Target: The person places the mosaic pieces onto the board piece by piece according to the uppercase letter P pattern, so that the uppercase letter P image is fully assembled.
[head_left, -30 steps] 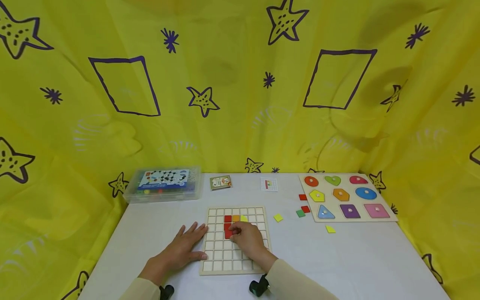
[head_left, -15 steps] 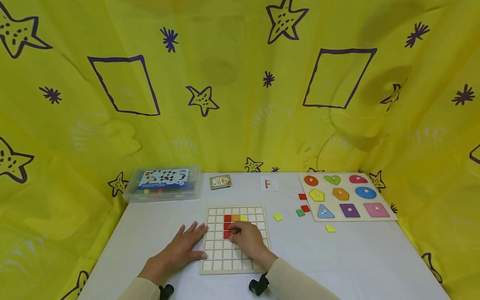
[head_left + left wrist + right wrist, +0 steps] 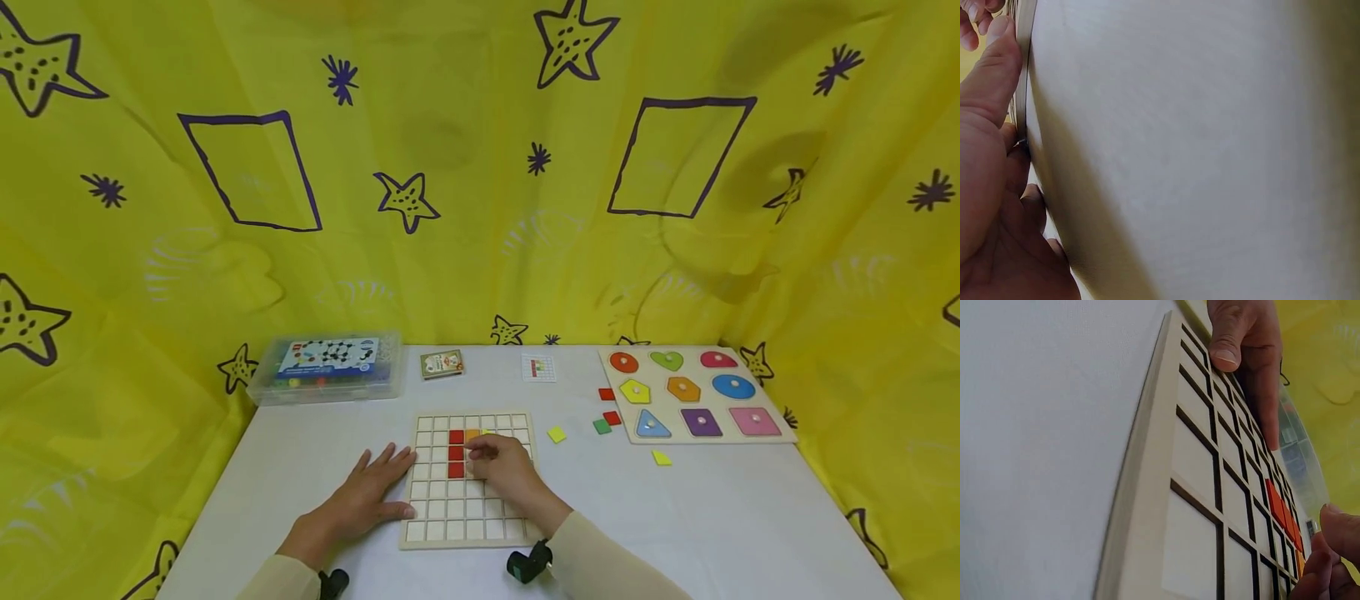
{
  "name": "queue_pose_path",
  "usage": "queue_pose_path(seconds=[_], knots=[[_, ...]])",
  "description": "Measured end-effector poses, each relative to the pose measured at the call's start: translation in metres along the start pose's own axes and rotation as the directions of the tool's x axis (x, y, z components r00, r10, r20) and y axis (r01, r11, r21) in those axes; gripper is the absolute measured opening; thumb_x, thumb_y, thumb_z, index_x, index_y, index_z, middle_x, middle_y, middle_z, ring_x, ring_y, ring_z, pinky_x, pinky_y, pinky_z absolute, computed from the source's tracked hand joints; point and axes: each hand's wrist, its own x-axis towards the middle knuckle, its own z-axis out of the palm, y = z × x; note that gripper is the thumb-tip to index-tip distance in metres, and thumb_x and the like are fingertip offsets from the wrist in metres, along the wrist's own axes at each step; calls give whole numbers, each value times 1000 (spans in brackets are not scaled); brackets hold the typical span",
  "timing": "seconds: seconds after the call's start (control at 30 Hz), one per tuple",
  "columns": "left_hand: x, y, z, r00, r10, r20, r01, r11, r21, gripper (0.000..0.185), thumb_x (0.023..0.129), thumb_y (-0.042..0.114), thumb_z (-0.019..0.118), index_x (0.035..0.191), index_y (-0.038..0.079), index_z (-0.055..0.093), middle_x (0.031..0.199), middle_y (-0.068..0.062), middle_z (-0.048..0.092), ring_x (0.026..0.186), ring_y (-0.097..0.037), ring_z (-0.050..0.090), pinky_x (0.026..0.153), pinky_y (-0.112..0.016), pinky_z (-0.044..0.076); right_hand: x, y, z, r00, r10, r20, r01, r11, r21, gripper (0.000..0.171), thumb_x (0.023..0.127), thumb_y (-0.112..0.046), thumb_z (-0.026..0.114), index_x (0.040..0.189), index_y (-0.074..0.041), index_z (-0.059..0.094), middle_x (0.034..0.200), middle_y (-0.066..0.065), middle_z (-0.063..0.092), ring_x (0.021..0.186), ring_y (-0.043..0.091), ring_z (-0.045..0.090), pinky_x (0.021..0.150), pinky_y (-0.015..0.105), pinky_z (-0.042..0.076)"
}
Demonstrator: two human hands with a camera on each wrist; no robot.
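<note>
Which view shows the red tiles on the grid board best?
Head view. The red tiles show from above as a column of three in the grid board, just left of the right hand. The right wrist view catches them only as a thin, foreshortened red strip. The left wrist view shows none of them.

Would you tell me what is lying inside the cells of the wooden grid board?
The grid board holds three red tiles in one column and an orange tile beside the top one. The right hand covers the neighbouring cells, so anything there is hidden.
</note>
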Motion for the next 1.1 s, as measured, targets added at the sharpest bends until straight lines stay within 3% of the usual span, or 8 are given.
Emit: queue_pose_path(seconds=[0.23, 0.4, 0.53, 0.87, 1.1], knots=[[1, -2, 2, 1000, -9, 0, 9, 1000, -13, 93, 91, 52, 77, 164, 10, 38, 172, -10, 35, 163, -40, 15, 130, -66, 0, 7, 1, -27, 999, -8, -35, 8, 1000, -2, 26, 93, -1, 77, 119, -1, 75, 100, 6, 73, 87, 16, 62, 70, 19, 53], [0, -3, 3, 1000, -6, -1, 6, 1000, -3, 93, 91, 53, 76, 164, 10, 38, 171, -10, 35, 163, -41, 16, 130, -67, 0, 12, 2, -60, 993, -19, -116, 15, 999, -34, 25, 93, 2, 76, 118, 1, 75, 101, 9, 75, 85, 15, 61, 68, 19, 51], [-1, -1, 1, 1000, 2, -5, -2, 1000, -3, 93, 91, 53, 76, 164, 10, 38, 171, -11, 35, 163, -41, 16, 130, -68, 0, 12, 8, -93, 988, 6, -152, -14, 999, -52, 28, 95, 1, 75, 123, 1, 74, 111, 15, 75, 91, 18, 60, 66, 20, 53], [-1, -3, 2, 999, 49, -24, -49, 999, -1, 93, 91, 53, 75, 163, 7, 39, 170, -14, 37, 162, -44, 18, 129, -69, 2, 6, 29, -190, 988, 8, -157, -38, 981, -192, 39, 100, -6, 70, 138, 1, 65, 133, 22, 68, 109, 26, 57, 78, 21, 56], [-1, -2, 1, 999, 44, -22, -45, 999, -17, 92, 91, 50, 77, 163, 6, 40, 170, -16, 37, 161, -45, 19, 129, -68, 1, 5, 39, -228, 991, 53, -124, -86, 955, -284, 38, 102, -7, 66, 139, 0, 64, 131, 22, 67, 104, 28, 57, 72, 22, 54]])
